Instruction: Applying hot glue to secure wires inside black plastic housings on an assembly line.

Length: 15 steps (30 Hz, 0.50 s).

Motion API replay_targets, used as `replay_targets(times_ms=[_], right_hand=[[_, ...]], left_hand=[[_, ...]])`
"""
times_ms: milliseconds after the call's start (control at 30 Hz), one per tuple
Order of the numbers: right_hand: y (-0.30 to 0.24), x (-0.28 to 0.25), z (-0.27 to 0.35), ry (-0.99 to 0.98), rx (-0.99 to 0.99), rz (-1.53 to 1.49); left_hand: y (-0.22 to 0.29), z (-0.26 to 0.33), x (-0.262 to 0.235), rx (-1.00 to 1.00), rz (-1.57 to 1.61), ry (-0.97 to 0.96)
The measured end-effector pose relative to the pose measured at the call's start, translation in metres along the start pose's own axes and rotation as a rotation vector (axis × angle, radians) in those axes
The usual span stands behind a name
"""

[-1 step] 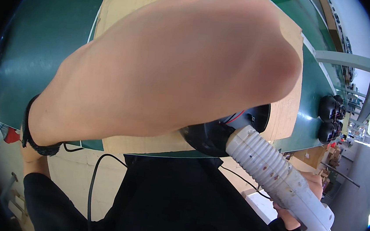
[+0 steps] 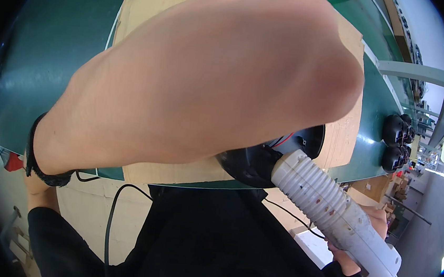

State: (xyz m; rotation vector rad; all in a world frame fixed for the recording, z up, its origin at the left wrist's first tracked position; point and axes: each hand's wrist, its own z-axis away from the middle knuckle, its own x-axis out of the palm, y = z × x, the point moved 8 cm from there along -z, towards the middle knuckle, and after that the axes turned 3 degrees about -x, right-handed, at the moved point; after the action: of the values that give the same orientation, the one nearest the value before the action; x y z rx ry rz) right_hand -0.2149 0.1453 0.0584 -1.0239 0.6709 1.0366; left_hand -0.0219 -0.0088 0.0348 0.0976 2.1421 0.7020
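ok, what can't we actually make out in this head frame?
- Left hand: hidden above the raised left forearm; what it holds, if anything, cannot be told.
- Black round part: mostly hidden by that forearm.
- Right hand: mostly hidden behind the white ribbed tool.
- Tool tip: hidden against the black part.
- Black parts on the green bench: too small.

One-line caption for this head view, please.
Left forearm fills the frame; right hand holds a white ribbed tool against a black part.
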Motion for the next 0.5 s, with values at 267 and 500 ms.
replay_targets(times_ms=[267,500], right_hand=[[0.002,-0.003,0.001,0.036,-0.024,0.028],[0.004,-0.006,0.004,0.077,-0.04,0.052]], left_hand=[[0.0,-0.009,0.0,-0.007,0.036,-0.044],[-0.003,-0.02,0.0,-0.008,0.079,-0.099]])
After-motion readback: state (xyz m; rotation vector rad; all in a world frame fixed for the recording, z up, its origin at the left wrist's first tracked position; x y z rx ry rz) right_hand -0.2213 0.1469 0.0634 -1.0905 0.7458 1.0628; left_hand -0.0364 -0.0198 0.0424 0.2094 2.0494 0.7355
